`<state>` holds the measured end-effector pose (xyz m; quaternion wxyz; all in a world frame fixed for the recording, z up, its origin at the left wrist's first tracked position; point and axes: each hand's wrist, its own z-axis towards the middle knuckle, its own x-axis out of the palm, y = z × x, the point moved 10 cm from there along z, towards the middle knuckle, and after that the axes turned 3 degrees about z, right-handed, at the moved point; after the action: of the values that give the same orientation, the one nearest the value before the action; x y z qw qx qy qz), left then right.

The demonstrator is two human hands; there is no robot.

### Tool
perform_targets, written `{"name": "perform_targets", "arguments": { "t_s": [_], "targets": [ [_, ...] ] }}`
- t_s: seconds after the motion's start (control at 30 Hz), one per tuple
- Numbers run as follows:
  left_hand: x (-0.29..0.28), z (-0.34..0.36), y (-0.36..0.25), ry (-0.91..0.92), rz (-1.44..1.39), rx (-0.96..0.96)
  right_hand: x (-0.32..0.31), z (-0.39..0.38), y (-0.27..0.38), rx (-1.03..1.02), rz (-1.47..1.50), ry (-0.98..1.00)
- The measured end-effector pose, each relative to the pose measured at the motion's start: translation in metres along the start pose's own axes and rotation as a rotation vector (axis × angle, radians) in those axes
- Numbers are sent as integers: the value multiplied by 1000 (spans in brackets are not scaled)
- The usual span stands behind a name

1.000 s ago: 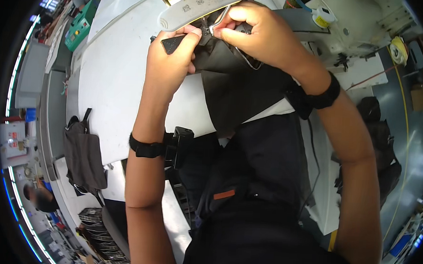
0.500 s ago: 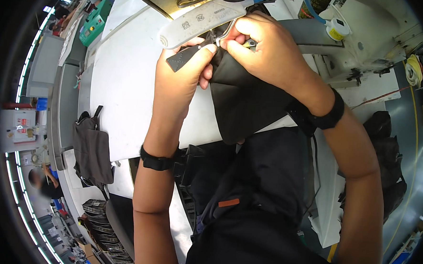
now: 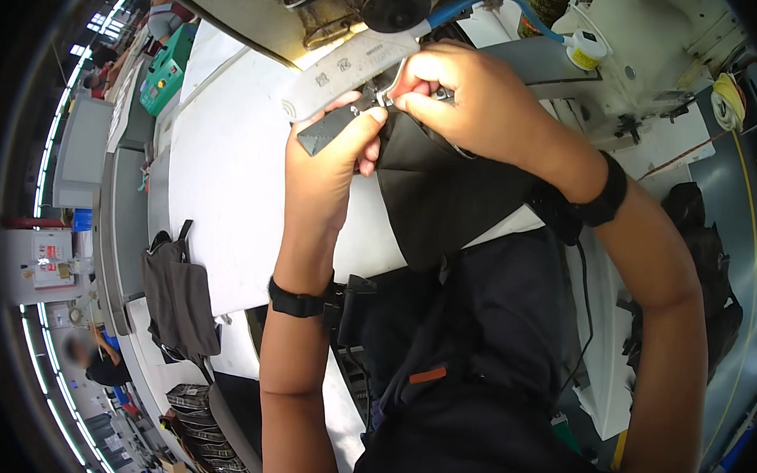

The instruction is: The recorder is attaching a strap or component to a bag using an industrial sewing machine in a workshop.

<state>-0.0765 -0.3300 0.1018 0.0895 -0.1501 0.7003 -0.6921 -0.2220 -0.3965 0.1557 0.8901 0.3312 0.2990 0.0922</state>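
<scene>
Under the pale head of a sewing machine (image 3: 349, 70), my two hands are close together on a piece of dark fabric (image 3: 424, 183). My left hand (image 3: 324, 161) is closed on the fabric's left edge, thumb on top and fingers beneath. A dark flat tab (image 3: 322, 131) sticks out to the left past that thumb. My right hand (image 3: 476, 96) is closed in a pinch on the fabric beside a bent metal piece (image 3: 390, 90) under the machine head. Its fingertips partly hide the spot. The fabric's lower end drapes over the table's front edge toward my lap.
A white table (image 3: 228, 160) spreads to the left. A dark pouch (image 3: 179, 290) lies at its left side, above a stack of striped dark pieces (image 3: 206, 424). More dark fabric items (image 3: 692, 287) hang at the right. A green box (image 3: 166, 71) stands far left; people are in the background.
The view has shifted, so the machine, table and hands sit lower in the picture. Both hands keep hold of the dark fabric by the metal piece; the right fingers have shifted slightly.
</scene>
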Motion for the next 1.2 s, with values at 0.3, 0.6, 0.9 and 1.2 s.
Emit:
{"name": "perform_targets", "arguments": {
  "t_s": [0.3,0.6,0.9,1.2],
  "targets": [
    [7,-11,-5,-109,116,124,-1,-1,9,-68,-56,-56],
    [-2,0,3,7,72,-16,1,-4,9,-102,-31,-80],
    [2,-1,0,46,41,36,4,-7,20,-165,-95,-110],
    [6,-5,0,-19,58,52,3,-7,20,-154,-131,-129]
  ]
}}
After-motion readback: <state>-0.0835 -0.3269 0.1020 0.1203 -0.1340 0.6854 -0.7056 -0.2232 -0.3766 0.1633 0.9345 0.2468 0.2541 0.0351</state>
